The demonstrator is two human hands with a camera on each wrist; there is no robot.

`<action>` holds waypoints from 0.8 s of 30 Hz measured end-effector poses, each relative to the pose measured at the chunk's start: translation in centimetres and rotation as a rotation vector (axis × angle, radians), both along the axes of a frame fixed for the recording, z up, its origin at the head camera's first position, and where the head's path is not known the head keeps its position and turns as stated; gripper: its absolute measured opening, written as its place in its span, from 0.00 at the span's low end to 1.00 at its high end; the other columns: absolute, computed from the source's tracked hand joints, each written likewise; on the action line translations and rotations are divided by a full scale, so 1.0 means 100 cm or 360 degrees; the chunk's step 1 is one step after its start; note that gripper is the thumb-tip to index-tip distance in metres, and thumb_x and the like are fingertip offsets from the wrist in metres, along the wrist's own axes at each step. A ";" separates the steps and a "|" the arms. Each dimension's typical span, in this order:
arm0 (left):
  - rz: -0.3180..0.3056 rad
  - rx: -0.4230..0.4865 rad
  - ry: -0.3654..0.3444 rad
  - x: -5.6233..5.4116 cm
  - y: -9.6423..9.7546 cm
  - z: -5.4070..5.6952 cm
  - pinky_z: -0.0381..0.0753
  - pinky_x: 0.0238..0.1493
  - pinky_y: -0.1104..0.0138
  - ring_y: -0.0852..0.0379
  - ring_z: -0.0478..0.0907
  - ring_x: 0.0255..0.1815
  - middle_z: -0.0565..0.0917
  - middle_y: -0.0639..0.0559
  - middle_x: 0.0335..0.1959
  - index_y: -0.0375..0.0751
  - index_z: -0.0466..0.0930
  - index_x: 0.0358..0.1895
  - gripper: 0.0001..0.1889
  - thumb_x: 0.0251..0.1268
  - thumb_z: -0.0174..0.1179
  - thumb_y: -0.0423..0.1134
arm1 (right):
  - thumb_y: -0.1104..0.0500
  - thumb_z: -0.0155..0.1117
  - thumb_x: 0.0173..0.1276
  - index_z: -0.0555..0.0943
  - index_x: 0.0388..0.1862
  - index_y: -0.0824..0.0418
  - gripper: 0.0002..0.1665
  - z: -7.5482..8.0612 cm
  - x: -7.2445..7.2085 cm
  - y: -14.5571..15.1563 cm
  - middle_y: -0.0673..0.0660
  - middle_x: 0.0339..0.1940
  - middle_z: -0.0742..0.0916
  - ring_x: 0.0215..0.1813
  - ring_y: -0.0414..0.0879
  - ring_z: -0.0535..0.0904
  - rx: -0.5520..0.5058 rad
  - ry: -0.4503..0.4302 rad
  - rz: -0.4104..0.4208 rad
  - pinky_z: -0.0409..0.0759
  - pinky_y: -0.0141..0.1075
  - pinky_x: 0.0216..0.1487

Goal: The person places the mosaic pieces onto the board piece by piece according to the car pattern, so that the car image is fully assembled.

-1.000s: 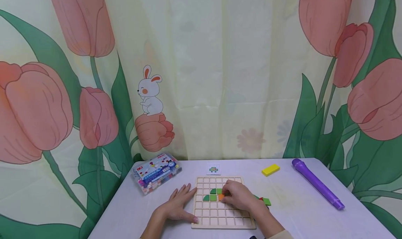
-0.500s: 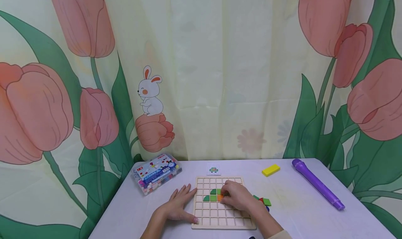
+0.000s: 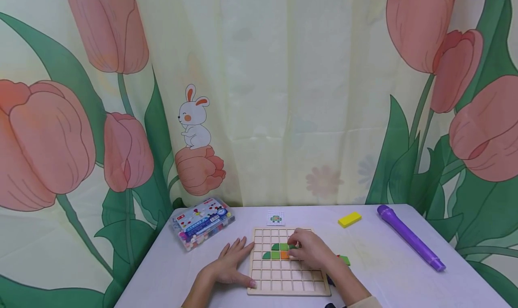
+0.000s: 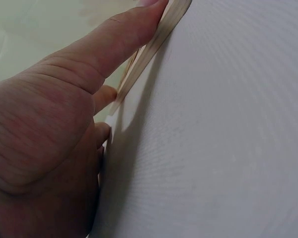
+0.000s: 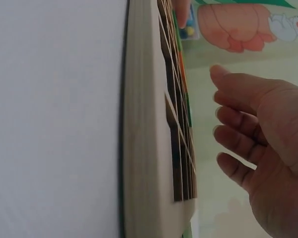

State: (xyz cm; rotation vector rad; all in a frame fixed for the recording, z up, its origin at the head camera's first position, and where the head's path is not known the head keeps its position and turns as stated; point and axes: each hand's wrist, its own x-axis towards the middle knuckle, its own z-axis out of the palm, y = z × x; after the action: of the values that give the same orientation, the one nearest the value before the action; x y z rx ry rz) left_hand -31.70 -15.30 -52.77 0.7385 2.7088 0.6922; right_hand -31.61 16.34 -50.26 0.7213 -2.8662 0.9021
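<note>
A wooden grid board lies on the table, with green tiles and an orange tile in some of its upper cells. My left hand is spread at the board's left side; its thumb rests on the lower left corner and its fingertips reach the left edge. In the left wrist view the thumb lies along the wooden rim. My right hand hovers over the upper right cells beside a darker green tile. Its fingers are loosely bent, and the right wrist view shows nothing between them.
Behind the board lies a small picture card. A clear case of coloured beads sits at the back left. To the right are loose tiles, a yellow block and a purple microphone-shaped stick.
My right hand has lifted slightly and shifted right, away from the tiles. More of the orange tile and a darker green tile in the upper row now show. My left hand has stayed put.
</note>
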 end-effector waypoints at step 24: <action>-0.0004 -0.0007 -0.0022 -0.001 0.001 0.001 0.37 0.82 0.34 0.37 0.41 0.88 0.50 0.39 0.87 0.53 0.57 0.84 0.62 0.46 0.74 0.74 | 0.52 0.75 0.68 0.88 0.50 0.55 0.14 0.012 0.006 0.069 0.44 0.37 0.83 0.38 0.40 0.74 -0.0198 0.0015 -0.0255 0.76 0.29 0.34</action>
State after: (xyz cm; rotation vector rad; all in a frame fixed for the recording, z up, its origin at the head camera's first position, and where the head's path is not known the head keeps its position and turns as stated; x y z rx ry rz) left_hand -31.83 -15.25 -52.65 0.7327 2.6955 0.6881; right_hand -31.02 23.20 -49.09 0.4750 -2.7802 1.0387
